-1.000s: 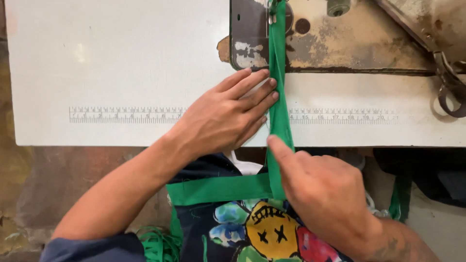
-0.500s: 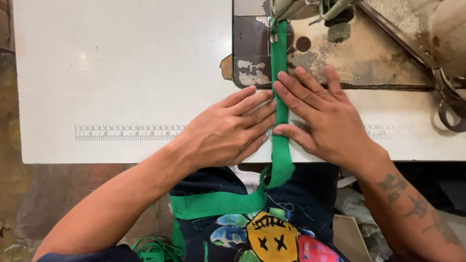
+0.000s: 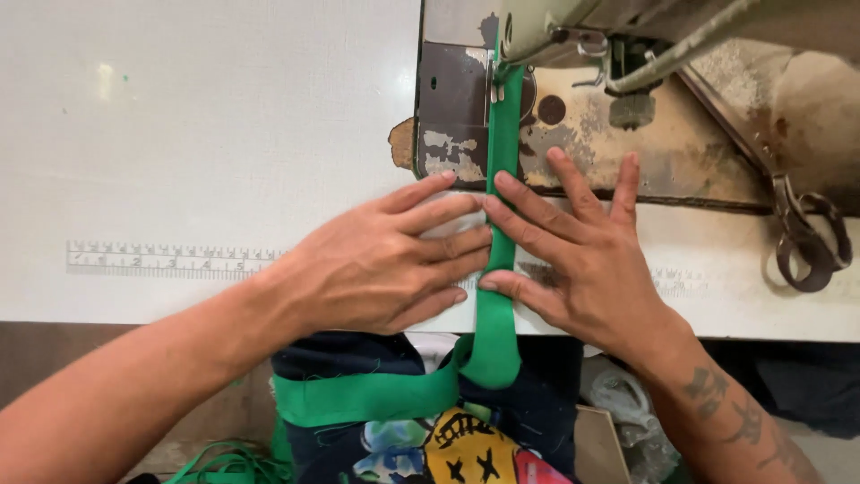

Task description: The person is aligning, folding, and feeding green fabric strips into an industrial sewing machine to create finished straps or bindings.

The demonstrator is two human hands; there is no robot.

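A green fabric strip runs from under the sewing machine's presser foot toward me and loops over a dark printed garment at the table's front edge. My left hand lies flat on the white table, its fingertips pressing the strip's left edge. My right hand presses the strip from the right, fingers spread over the worn metal machine bed. Both hands pinch the strip between them.
A printed ruler scale runs along the table's front. Scissors lie at the right on the machine bed's edge. More green strip hangs below the table at the lower left.
My view has moved closer to the machine. My right hand came up from the garment to the table beside the strip, and both hands slid forward toward the presser foot.
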